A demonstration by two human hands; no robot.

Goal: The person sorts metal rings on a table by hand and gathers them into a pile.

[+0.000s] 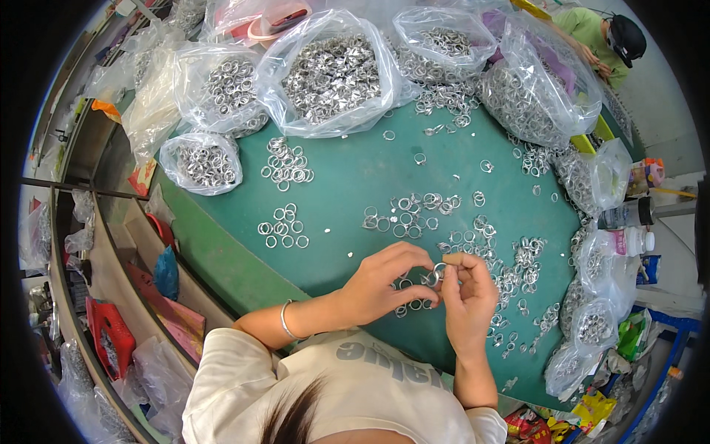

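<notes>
Pinching a silver ring (432,277) between their fingertips, the left hand (392,277) and right hand (471,300) meet over the near part of the green tabletop (355,174), probably so the small piece stays steady and close to the eyes; the fingers partly hide it, so whether a 2nd ring is gripped is unclear. Loose rings (528,255) crowd the space beside the right hand, while 2 groups (285,164) lie apart on the left, perhaps for separation. A large open bag (331,127) blocks the far edge.
</notes>
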